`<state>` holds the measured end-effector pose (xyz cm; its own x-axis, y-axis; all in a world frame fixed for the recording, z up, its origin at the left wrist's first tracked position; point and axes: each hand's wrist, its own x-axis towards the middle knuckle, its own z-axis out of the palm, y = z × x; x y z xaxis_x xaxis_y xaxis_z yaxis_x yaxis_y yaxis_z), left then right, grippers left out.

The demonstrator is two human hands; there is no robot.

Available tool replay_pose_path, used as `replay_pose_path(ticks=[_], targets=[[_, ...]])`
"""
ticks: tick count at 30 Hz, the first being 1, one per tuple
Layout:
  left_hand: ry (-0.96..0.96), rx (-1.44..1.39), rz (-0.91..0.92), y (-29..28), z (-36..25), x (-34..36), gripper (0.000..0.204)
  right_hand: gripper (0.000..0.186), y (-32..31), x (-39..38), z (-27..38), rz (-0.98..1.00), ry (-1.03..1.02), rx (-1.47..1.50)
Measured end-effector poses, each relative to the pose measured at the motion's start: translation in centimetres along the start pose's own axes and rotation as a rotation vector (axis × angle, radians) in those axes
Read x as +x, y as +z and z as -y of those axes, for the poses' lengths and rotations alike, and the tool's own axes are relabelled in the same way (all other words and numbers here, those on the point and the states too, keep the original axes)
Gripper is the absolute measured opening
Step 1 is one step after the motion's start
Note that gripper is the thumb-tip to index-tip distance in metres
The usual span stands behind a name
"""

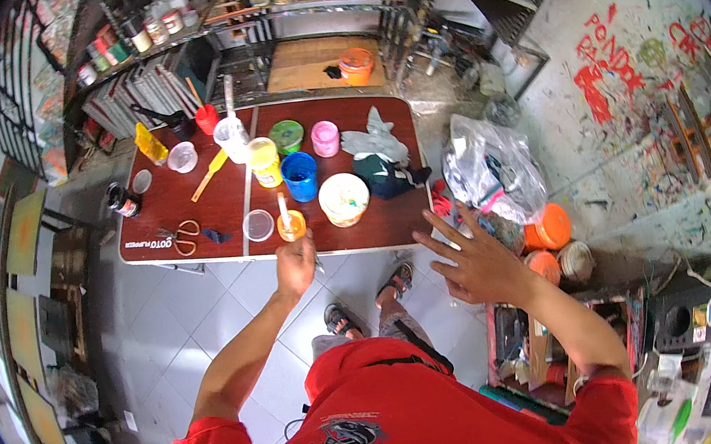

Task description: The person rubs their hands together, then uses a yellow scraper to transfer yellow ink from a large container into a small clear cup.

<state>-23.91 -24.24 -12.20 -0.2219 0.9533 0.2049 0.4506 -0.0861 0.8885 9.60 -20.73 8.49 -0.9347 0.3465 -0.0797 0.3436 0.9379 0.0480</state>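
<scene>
1. Here at the near edge of the worktop, the left hand is pressing in close, its fingers curling inward; I'm not able to tell whether they're gripping the cup or something else.
2. And the orange cup is sitting right at those fingers, just beyond them, with a pale stick standing up out of it!
3. Over on the right, the right hand is hanging in the air by the worktop's near right corner, fingers spreading wide apart and holding nothing, well apart from the orange cup.
4. Just left of the cup, a clear round lid is lying flat; farther left, scissors are resting.
5. Beyond the cup, a blue tub is standing, a yellow tub rising behind it.
6. To the cup's right, a white tub is sitting, with dark cloth bunching up beside it.
</scene>
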Motion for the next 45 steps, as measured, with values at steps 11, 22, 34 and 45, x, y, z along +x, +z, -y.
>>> replay_pose_path(ticks=[11,22,34,45], targets=[[-0.444,-0.6,-0.077,10.5,-12.3,5.9,0.056,0.063,17.6,11.5,4.7,-0.111,0.599,0.328],[-0.373,-0.259,-0.262,7.1,4.2,7.6,0.062,0.048,10.0,10.1,7.2,-0.201,0.159,0.218],[-0.648,-0.439,0.08,10.9,-5.1,5.5,0.055,0.069,15.6,12.1,5.6,-0.097,0.241,-0.161],[-0.703,-1.384,0.615,6.9,-6.7,7.5,0.065,0.092,7.8,11.4,4.8,-0.809,0.166,0.949]])
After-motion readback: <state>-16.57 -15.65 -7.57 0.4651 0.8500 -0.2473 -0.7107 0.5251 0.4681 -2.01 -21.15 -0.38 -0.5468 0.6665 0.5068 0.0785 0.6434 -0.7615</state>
